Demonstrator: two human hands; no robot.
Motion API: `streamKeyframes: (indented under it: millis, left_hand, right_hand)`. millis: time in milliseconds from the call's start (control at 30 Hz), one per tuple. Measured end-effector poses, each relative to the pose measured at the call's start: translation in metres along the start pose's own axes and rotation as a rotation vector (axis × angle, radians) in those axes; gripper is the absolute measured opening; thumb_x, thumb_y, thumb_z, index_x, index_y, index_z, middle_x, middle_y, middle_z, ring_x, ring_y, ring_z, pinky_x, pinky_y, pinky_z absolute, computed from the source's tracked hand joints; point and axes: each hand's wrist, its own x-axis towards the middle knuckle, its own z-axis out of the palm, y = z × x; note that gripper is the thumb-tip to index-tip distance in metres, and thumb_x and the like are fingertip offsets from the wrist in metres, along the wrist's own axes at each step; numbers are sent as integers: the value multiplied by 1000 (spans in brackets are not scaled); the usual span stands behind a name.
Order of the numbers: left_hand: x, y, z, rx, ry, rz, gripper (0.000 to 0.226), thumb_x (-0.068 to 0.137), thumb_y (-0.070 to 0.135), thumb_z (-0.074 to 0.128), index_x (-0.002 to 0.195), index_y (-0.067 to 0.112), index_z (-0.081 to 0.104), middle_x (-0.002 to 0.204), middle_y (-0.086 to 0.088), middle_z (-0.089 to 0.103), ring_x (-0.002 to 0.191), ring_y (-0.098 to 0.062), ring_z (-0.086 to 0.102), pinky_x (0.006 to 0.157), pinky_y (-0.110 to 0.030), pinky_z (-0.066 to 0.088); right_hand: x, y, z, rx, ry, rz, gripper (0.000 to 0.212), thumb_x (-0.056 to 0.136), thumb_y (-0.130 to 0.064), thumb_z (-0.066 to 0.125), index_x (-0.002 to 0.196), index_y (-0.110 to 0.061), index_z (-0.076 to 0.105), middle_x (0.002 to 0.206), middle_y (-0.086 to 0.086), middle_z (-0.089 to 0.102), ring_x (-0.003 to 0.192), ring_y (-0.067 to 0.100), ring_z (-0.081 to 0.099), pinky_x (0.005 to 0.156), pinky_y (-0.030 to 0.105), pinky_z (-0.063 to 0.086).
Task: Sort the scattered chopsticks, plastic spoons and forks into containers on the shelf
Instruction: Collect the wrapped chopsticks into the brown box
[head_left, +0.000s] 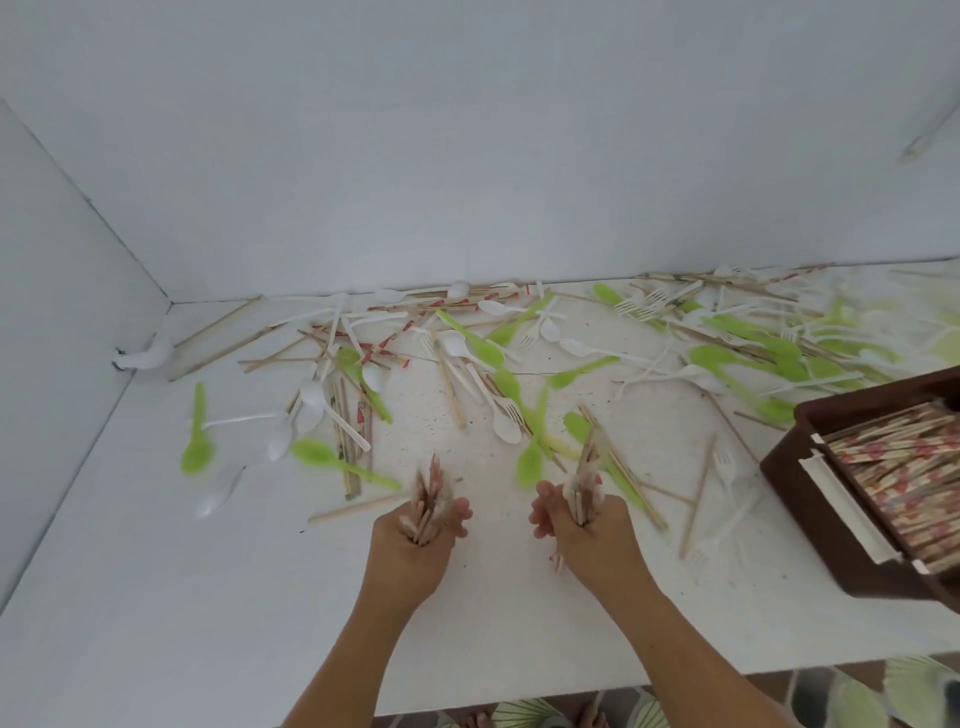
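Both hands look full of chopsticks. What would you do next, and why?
The left hand grips one bunch of chopsticks, and the right hand grips a second bunch. The brown box at the right already holds wrapped chopsticks. So the next move is probably to carry both bunches over to it and lay them in alongside those.
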Motion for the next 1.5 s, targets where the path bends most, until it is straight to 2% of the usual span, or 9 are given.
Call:
streamKeyframes:
  millis: [67,233,333,533,767,1000,1167,1300,1500]
  left_hand:
    - [11,2,-10,85,-30,24,18,99,22,70,85,19,79,85,10,78,60,-14,65,58,-21,50]
    - [45,-11,-43,665,51,326,35,82,-4,65,104,20,79,105,14,71,82,-13,65,69,-32,54]
    - [58,-17,-49,969,-30,221,38,87,9,66,122,23,74,124,12,64,102,-22,67,79,-35,54]
    - [53,-17,-42,1064,8,164,28,84,0,54,99,15,72,107,9,61,82,-27,63,65,-31,41]
    - [49,-2,-33,1071,-12,165,15,76,5,53,80,19,57,85,7,51,69,-22,56,59,-35,51]
    - [36,50,21,487,-45,88,12,98,16,56,89,23,60,78,-2,72,71,-23,66,57,-34,50]
    - [49,68,86,95,-97,-132,8,101,24,59,102,16,59,76,-7,61,56,-22,65,64,-41,63]
    - [57,60,138,203,-72,-172,16,95,21,58,108,11,60,80,-5,58,59,-21,59,50,-29,53]
    - [59,40,166,540,20,-127,22,89,28,66,103,12,63,89,-1,64,83,-24,63,70,-33,50]
  right_hand:
    - [6,-3,-6,32,75,-89,30,104,-16,58,95,-41,74,97,-8,77,66,25,72,61,40,57]
    - [38,6,-53,-186,362,-24,35,91,4,52,98,-22,73,95,-9,73,76,20,67,63,38,58]
    - [59,17,-75,-583,297,142,13,93,-18,59,92,-17,72,78,-1,67,68,17,62,61,35,58]
    - [73,14,-71,-930,152,162,6,85,-23,59,87,-21,65,78,-3,61,67,17,61,58,28,53]
    - [75,7,-67,-982,46,164,15,78,-22,59,93,-21,56,83,-5,58,70,15,59,60,27,51]
    - [76,16,-89,-524,82,207,7,79,-18,59,85,-14,60,79,0,64,66,17,60,56,30,48]
    - [81,15,-136,-162,255,276,14,88,-10,51,95,-8,64,64,3,71,51,20,47,49,28,36]
    - [91,25,-150,-385,256,341,19,87,-18,52,101,-11,64,83,7,68,74,26,61,61,29,44]
    - [103,29,-139,-592,202,359,40,92,-53,63,101,-14,65,81,1,62,68,19,58,55,28,42]
